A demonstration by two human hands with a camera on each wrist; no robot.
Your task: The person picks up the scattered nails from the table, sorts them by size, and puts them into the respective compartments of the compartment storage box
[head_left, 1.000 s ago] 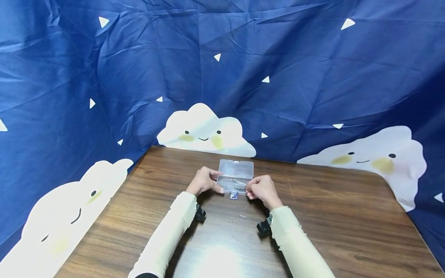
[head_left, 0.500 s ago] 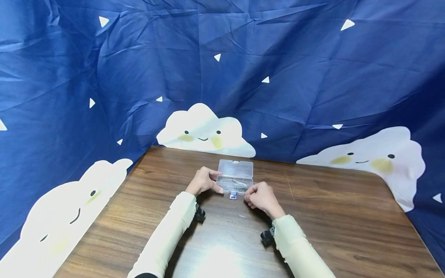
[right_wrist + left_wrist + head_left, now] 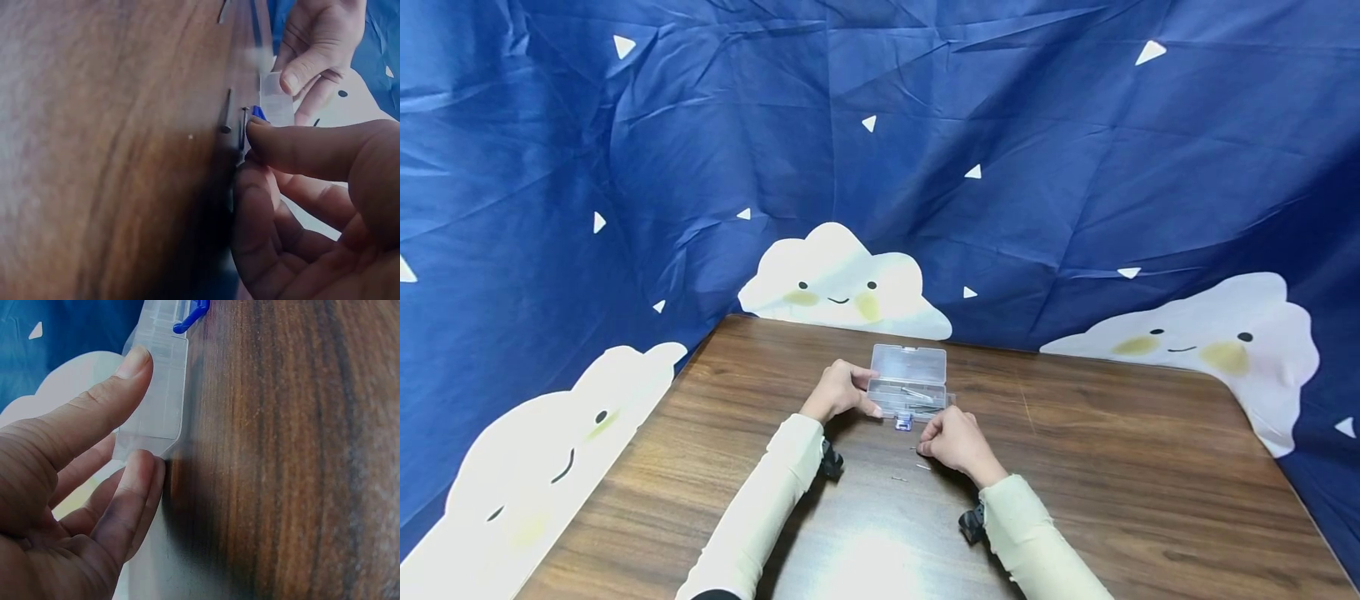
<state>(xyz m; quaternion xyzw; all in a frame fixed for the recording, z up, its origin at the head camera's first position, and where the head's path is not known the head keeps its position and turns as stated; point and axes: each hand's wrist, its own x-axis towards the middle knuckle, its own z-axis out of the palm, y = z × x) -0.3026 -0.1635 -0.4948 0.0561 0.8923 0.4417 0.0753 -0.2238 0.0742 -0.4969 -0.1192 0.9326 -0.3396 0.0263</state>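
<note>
A clear plastic box (image 3: 887, 400) stands on the table with its lid (image 3: 908, 365) raised at the back and a blue latch (image 3: 903, 422) hanging at the front. My left hand (image 3: 838, 392) grips its left end between thumb and fingers. Several thin metal nails (image 3: 916, 394) lie inside. In front of the box, my right hand (image 3: 957, 442) is low over the table, thumb and forefinger pinching one end of a nail (image 3: 244, 128). A second nail (image 3: 227, 112) lies beside it, and a third nail (image 3: 899, 478) is nearer the front.
The wooden table (image 3: 1120, 467) extends around both hands. Behind it hangs a blue cloth (image 3: 1045, 125) with white clouds and triangles. A small clear piece (image 3: 952, 400) shows at the box's right end, partly behind my right hand.
My right hand has drawn back from the box's right side, down toward the front, and now meets a nail on the table. The left hand keeps its place on the box.
</note>
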